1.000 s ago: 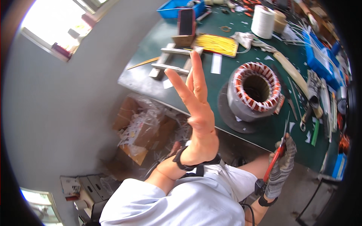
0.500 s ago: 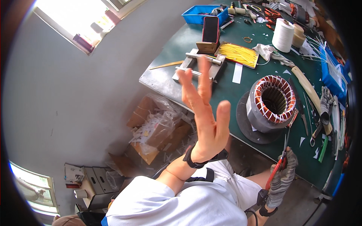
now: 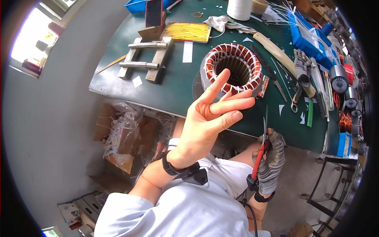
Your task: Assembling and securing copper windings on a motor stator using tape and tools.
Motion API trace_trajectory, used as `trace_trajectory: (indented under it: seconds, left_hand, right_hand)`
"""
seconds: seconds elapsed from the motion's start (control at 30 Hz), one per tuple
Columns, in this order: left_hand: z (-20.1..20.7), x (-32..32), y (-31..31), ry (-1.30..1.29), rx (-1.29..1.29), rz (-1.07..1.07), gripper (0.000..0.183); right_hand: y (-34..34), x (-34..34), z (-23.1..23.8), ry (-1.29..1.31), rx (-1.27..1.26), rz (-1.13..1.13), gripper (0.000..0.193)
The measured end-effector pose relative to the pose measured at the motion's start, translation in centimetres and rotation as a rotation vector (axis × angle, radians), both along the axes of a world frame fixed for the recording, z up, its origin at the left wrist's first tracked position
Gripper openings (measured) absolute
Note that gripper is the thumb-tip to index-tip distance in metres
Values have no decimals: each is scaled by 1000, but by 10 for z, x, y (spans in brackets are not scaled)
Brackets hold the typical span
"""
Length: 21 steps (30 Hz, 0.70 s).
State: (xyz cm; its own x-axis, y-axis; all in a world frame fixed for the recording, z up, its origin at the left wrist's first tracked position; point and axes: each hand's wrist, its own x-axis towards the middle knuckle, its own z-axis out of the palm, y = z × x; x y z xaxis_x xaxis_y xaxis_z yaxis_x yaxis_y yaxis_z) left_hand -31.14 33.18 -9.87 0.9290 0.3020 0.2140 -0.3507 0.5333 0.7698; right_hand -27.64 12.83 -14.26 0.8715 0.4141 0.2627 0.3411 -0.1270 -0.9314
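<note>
My bare left hand point(image 3: 209, 120) is raised in front of the near side of a motor stator point(image 3: 254, 65), its fingers spread and holding nothing. Whether a fingertip touches the stator I cannot tell. Copper windings laced with white cord ring the stator's open bore, and the hand hides part of its grey body. Beneath it a dark round base point(image 3: 197, 87) shows only in part. In a grey knitted glove, my right hand point(image 3: 273, 161) grips red-handled scissors point(image 3: 257, 158) by the table's front edge, with the blades pointing up and away from me.
Left on the green table point(image 3: 173, 83) stand a metal frame with two rods point(image 3: 142, 65), a tray of yellow strips point(image 3: 185, 31) and a propped phone point(image 3: 153, 14). A pale curved handle point(image 3: 274, 49), files and a blue bin point(image 3: 302, 39) lie right. A carton point(image 3: 104, 124) sits below left.
The view has swung right, so the table things sit further left in it. My left hand has moved toward the stator, fingers now pointing right. My right hand still holds the scissors.
</note>
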Motion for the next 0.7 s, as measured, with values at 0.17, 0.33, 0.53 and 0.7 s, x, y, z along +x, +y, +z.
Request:
trace_trajectory:
  seconds: [0.17, 0.33, 0.53, 0.7]
  left_hand:
    - [6, 1, -13, 34, -146, -98, 75]
    - [5, 3, -17, 35, -145, -194, 60]
    - [13, 3, -17, 56, -702, -508, 61]
    - [16, 2, -19, 78, -690, -490, 65]
  right_hand:
    - [-3, -2, 3, 7, 4, -30, 54]
    - [5, 2, 16, -243, -52, -31, 56]
    - [11, 6, 26, -404, -261, -18, 52]
    - [9, 10, 23, -303, -118, -210, 51]
